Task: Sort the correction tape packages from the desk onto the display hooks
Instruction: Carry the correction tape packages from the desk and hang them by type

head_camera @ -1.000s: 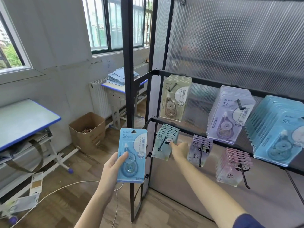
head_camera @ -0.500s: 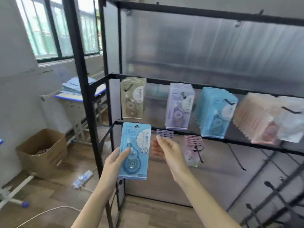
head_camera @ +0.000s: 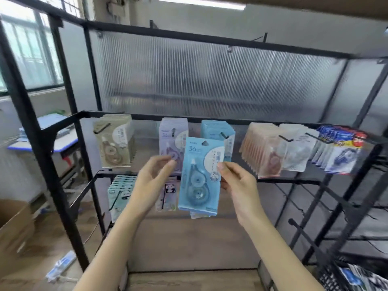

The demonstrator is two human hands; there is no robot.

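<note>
Right hand [head_camera: 239, 185] pinching the right edge of a blue correction tape package [head_camera: 200, 175], thumb on the front and fingers curled behind, card upright between both hands and in front of the black display rack [head_camera: 210, 118]. Left hand [head_camera: 151, 185] just beside the card's left edge, fingers loosely curled, contact with the card impossible to tell through the blur. Beyond the hands, hanging on hooks: beige packages [head_camera: 114, 141] up-left of the left hand, lilac packages [head_camera: 171, 135] and blue packages [head_camera: 218, 129] right behind the held card, peach packages [head_camera: 262, 150] up-right of the right hand; panda-print packs [head_camera: 120, 192] low, left of the left wrist.
</note>
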